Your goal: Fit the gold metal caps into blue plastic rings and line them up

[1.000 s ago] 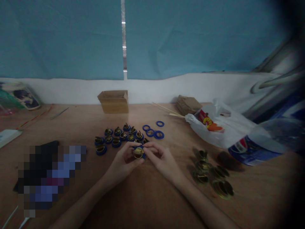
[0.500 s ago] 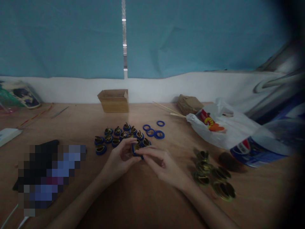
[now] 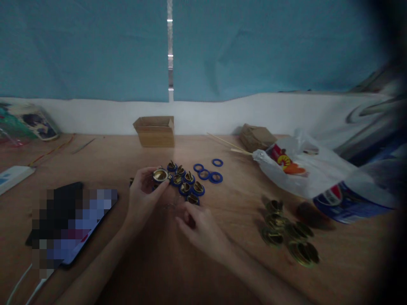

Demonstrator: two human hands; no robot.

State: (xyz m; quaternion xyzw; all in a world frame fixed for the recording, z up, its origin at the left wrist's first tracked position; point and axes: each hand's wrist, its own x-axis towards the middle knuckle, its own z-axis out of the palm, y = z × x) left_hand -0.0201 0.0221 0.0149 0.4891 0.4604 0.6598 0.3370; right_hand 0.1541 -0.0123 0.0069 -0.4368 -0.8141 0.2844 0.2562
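Note:
My left hand [image 3: 144, 190] is closed around a round gold-coloured metal piece [image 3: 160, 175], its thumb along the near side and its fingers behind. Part of another blue-rimmed piece shows under that hand. Just right of it lie several gold hinged pieces [image 3: 190, 177] with blue rings around their bases, their lids tilted up. My right hand [image 3: 202, 226] is lower right, thumb and forefinger apart. Its fingertips are close to the nearest blue-ringed piece [image 3: 192, 200]; whether they touch it I cannot tell. Several loose blue rings [image 3: 216, 177] lie behind to the right.
Gold pieces without blue rings [image 3: 302, 253] lie at the right. Behind them are a Pepsi-labelled cut bottle [image 3: 337, 199] and a white plastic bag [image 3: 276, 180]. An open cardboard box [image 3: 155, 137] stands at the back. A phone [image 3: 85, 228], partly blurred out, lies left.
My hands have moved apart: the left moved left and up onto a gold piece, the right moved down. The blue-ringed piece between them now sits by my right fingertips. The view shifted slightly.

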